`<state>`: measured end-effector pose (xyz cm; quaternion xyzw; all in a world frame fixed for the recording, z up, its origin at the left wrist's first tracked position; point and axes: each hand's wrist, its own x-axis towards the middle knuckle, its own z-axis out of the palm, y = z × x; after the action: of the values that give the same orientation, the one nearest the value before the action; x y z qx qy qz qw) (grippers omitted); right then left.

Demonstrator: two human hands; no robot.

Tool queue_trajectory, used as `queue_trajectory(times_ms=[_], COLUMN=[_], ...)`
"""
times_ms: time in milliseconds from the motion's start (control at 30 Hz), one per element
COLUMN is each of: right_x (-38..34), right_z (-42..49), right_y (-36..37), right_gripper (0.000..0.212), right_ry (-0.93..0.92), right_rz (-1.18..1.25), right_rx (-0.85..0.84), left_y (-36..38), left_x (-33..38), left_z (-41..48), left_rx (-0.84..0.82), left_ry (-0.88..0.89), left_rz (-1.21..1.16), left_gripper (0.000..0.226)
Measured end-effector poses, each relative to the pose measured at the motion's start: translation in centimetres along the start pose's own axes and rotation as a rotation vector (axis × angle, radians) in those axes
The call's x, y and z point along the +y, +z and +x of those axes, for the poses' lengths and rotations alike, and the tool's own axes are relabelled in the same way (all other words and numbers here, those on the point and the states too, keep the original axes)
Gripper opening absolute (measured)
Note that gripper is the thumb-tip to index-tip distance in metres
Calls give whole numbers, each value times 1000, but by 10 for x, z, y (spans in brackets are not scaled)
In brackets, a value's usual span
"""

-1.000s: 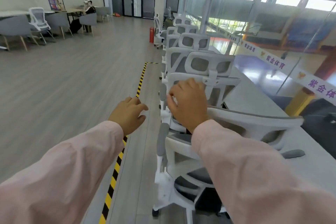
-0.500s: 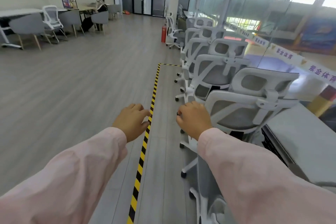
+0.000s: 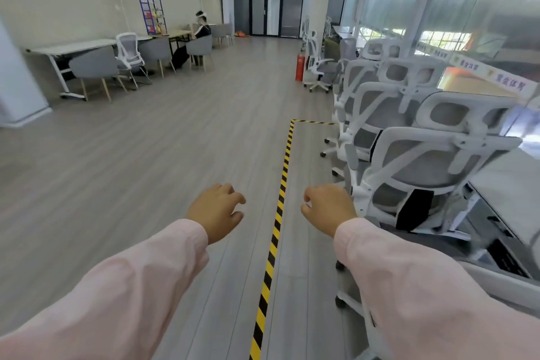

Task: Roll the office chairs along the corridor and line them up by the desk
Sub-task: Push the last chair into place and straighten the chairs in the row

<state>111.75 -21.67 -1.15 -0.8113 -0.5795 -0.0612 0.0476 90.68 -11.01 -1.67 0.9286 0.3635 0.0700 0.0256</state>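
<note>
Your left hand point(image 3: 217, 210) and your right hand point(image 3: 328, 209) are both held out in front of you at the same height, palms down, fingers loosely curled. Neither hand grasps anything; both are empty and clear of every chair.

The row of office chairs point(image 3: 380, 102) lies to the right of your hands and runs away from you. Its long axis is parallel to the yellow-and-black floor tape point(image 3: 276, 222), which passes between your 2 hands and turns right at the far end of the row. The chairs stand backs toward you, wheels on the floor point(image 3: 146, 155), pressed in against the desk point(image 3: 508, 184) on the far right.

The nearest chair point(image 3: 438, 161) sits just beside your right hand, forward and to the right of it. Its white frame edge is close to your right fingertips point(image 3: 306, 199) but not touching them. Your right hand is clearly the nearer hand; your left hand is on the other side of the tape and well apart from the row.

Judgement: the chairs in view already appear lined up. 1 further white chair point(image 3: 128, 51) stands far ahead and to the left of your left hand, beside grey chairs at another table; whether it belongs to the task cannot be told.
</note>
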Motion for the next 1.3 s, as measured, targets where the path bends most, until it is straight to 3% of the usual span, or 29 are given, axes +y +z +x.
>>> queue_trajectory(times_ms=[300, 667, 1000, 1300], right_x=[13, 21, 111, 210], right_z=[191, 471, 668, 884], right_y=[48, 68, 127, 170], right_gripper=[28, 29, 28, 23], right_ry=[13, 139, 263, 263], right_rz=[43, 16, 0, 52], right_rx=[-71, -69, -92, -70], left_y=[27, 31, 73, 90], left_x=[-97, -228, -262, -276], left_z=[186, 471, 703, 944], left_rx=[-65, -69, -108, -118], left_ry=[-35, 95, 221, 258], left_rz=[-65, -38, -56, -17], left_gripper=[37, 39, 38, 39])
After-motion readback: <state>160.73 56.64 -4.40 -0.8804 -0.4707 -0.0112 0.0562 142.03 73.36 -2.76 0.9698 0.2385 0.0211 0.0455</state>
